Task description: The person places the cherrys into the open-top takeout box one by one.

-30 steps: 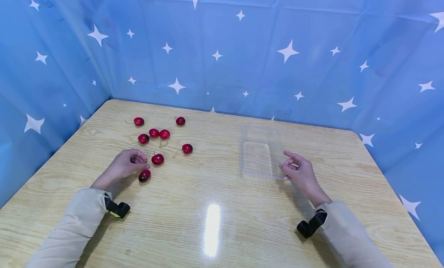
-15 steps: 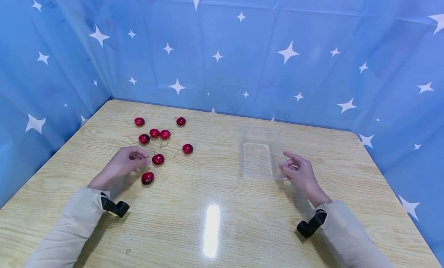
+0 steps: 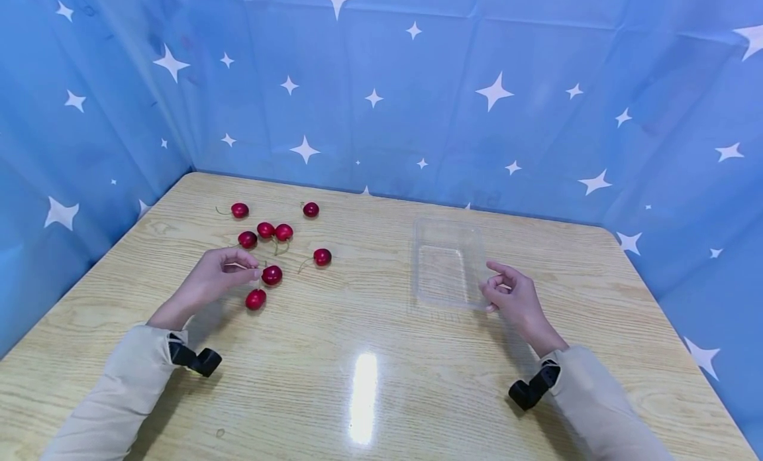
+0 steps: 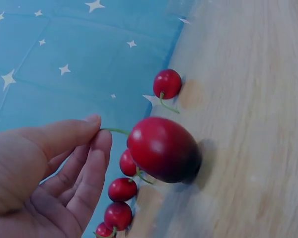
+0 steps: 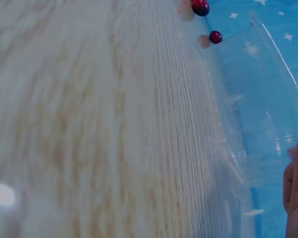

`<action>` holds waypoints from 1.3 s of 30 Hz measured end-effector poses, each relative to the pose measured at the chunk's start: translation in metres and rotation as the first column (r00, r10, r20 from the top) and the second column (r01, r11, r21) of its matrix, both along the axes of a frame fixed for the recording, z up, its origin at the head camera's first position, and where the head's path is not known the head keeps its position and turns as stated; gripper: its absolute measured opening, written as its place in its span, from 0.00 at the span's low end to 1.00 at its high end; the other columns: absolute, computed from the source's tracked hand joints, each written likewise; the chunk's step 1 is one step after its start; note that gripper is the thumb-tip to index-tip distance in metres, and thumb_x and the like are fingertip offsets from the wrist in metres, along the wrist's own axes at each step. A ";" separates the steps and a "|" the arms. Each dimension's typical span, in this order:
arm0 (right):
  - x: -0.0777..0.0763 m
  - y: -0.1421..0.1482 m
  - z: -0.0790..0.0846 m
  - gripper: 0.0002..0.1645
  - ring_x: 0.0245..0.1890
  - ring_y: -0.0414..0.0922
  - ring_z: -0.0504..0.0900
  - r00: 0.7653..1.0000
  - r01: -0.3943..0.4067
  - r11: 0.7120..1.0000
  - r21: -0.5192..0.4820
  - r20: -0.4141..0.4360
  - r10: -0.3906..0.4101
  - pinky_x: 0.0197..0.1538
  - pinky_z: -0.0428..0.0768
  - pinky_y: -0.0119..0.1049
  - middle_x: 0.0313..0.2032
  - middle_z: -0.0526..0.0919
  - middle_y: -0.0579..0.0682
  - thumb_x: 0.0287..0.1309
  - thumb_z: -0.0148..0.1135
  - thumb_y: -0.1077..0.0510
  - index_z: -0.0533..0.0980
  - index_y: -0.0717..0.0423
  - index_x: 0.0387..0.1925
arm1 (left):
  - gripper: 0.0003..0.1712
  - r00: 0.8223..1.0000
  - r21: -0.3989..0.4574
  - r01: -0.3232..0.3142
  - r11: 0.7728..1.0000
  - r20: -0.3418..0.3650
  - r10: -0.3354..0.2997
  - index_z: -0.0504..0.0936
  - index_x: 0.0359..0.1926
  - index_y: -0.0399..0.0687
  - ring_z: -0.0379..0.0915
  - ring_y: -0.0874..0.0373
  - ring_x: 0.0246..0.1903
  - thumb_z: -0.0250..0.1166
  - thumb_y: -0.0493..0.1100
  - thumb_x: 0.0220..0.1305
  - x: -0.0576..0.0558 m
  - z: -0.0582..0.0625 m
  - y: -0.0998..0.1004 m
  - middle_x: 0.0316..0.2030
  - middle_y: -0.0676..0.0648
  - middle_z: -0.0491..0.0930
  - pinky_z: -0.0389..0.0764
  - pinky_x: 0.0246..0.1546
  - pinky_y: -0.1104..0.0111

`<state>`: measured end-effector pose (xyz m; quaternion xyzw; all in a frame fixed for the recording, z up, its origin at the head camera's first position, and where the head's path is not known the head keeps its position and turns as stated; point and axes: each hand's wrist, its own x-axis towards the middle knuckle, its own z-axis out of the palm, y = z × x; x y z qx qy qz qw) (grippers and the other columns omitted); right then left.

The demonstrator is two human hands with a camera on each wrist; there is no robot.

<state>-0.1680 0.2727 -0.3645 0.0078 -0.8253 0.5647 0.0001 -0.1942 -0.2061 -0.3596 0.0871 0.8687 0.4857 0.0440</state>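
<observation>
My left hand (image 3: 217, 275) pinches the thin green stem of a cherry (image 4: 164, 149) between thumb and index fingertip. That cherry hangs from its stem close over the table at the left in the head view. Just behind it lies another cherry (image 3: 272, 275), near the fingertips. On the right, my right hand (image 3: 516, 299) holds the near right rim of a clear plastic container (image 3: 419, 275), thumb at the edge and index finger raised off it. The right wrist view shows only part of this hand, beside the container's wall (image 5: 268, 124).
Several more cherries with stems lie behind the left hand, among them one far left (image 3: 240, 210), one at the back (image 3: 310, 209) and one to the right (image 3: 322, 257). A blue curtain with white stars (image 3: 381, 130) borders the wooden table (image 3: 286, 381).
The cherry below my left hand has turned from its dark side to its bright red side, stem now upward at the fingertips. My left hand shifted slightly right; the right hand stayed put.
</observation>
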 end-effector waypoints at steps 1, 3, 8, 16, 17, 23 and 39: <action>0.000 0.000 0.000 0.33 0.19 0.37 0.73 1.000 0.001 1.000 -0.001 0.000 -0.001 0.23 0.77 0.33 0.27 0.70 0.48 0.55 0.55 0.66 0.55 0.68 0.62 | 0.14 1.000 0.002 0.002 1.000 -0.002 -0.002 0.75 0.38 0.34 0.76 0.58 0.34 0.62 0.42 0.56 0.001 0.001 0.001 0.38 0.39 0.76 0.75 0.34 0.69; 0.000 0.000 -0.001 0.33 0.19 0.37 0.73 1.000 0.001 1.000 -0.001 -0.001 -0.001 0.23 0.77 0.33 0.26 0.70 0.48 0.55 0.54 0.66 0.55 0.68 0.62 | 0.14 1.000 0.007 0.011 1.000 -0.004 -0.011 0.75 0.37 0.34 0.76 0.57 0.34 0.62 0.43 0.56 0.002 0.004 0.002 0.38 0.40 0.76 0.75 0.35 0.68; 0.000 0.000 -0.001 0.33 0.19 0.37 0.73 1.000 -0.003 1.000 -0.011 0.000 0.003 0.23 0.77 0.33 0.26 0.70 0.48 0.55 0.54 0.66 0.55 0.68 0.62 | 0.16 0.999 0.039 0.036 0.999 0.020 -0.037 0.76 0.37 0.36 0.77 0.56 0.35 0.64 0.45 0.55 0.005 0.013 0.006 0.38 0.43 0.77 0.74 0.37 0.66; 0.000 -0.001 0.000 0.33 0.20 0.37 0.74 1.000 -0.008 1.000 -0.013 -0.001 0.008 0.23 0.77 0.32 0.26 0.70 0.47 0.55 0.54 0.67 0.55 0.69 0.61 | 0.15 0.997 0.109 0.057 0.992 0.054 -0.063 0.76 0.37 0.37 0.77 0.59 0.34 0.64 0.45 0.54 0.003 0.017 0.016 0.37 0.46 0.76 0.71 0.39 0.63; 0.000 -0.001 0.000 0.33 0.19 0.37 0.74 1.000 -0.007 1.000 -0.011 -0.001 0.007 0.23 0.77 0.32 0.26 0.70 0.47 0.55 0.54 0.67 0.55 0.69 0.61 | 0.15 0.996 0.113 0.063 0.992 0.054 -0.070 0.76 0.37 0.37 0.77 0.58 0.35 0.64 0.45 0.55 0.002 0.016 0.018 0.37 0.46 0.76 0.71 0.39 0.63; -0.001 0.000 -0.001 0.33 0.20 0.38 0.76 1.000 -0.012 1.000 -0.007 -0.004 0.012 0.23 0.77 0.32 0.26 0.70 0.48 0.55 0.54 0.66 0.55 0.68 0.62 | 0.15 0.993 0.119 0.088 0.989 0.065 -0.097 0.76 0.38 0.35 0.76 0.55 0.35 0.63 0.43 0.55 -0.002 0.014 0.031 0.37 0.44 0.75 0.73 0.39 0.60; -0.002 0.000 0.000 0.33 0.17 0.36 0.74 1.000 -0.021 1.000 -0.013 -0.011 0.020 0.23 0.77 0.32 0.27 0.70 0.48 0.55 0.54 0.66 0.55 0.69 0.62 | 0.09 0.977 0.144 0.205 0.968 0.033 -0.212 0.77 0.32 0.37 0.77 0.54 0.36 0.66 0.39 0.51 -0.014 0.029 0.085 0.35 0.45 0.76 0.75 0.35 0.66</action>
